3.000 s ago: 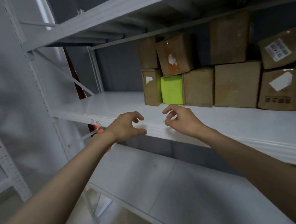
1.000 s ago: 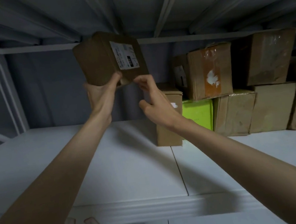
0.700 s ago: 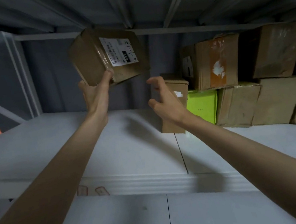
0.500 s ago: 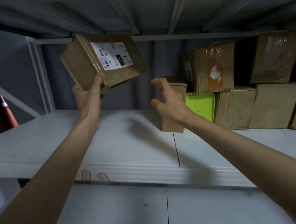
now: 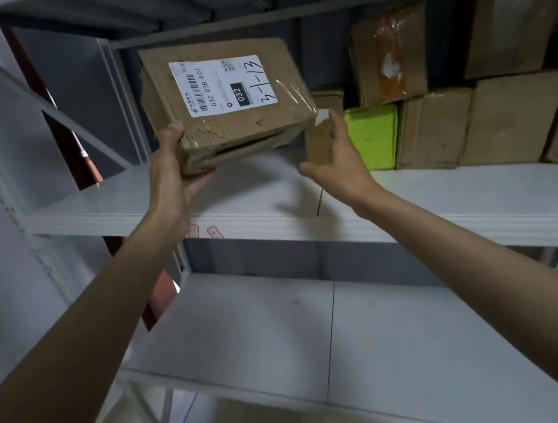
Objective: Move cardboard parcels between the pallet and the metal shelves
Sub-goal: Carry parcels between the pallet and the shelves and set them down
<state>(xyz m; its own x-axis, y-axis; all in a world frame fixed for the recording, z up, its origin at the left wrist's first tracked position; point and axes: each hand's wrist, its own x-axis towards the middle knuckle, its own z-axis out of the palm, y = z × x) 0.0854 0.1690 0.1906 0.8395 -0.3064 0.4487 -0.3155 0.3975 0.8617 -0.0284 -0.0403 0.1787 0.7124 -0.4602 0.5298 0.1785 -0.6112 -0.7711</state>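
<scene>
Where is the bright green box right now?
The green box sits on the middle shelf, right of centre, between two brown boxes, just beyond the open right hand.

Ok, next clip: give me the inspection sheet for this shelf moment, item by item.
Surface: white metal shelf, bare on its left part; a second white shelf below it, nothing on the part in view.
Job's things: labelled parcel held tilted in the air above the shelf; label reads 032 with handwritten numbers.
Clutter: brown boxes stacked two high at the right of the shelf, a lime green box among them.
Hands: left hand grips the parcel's lower left corner; right hand open, just off its lower right corner, touching nothing that I can see.
Cables: nothing seen.
Surroundings: grey back wall, white upright, a red post behind.
</scene>
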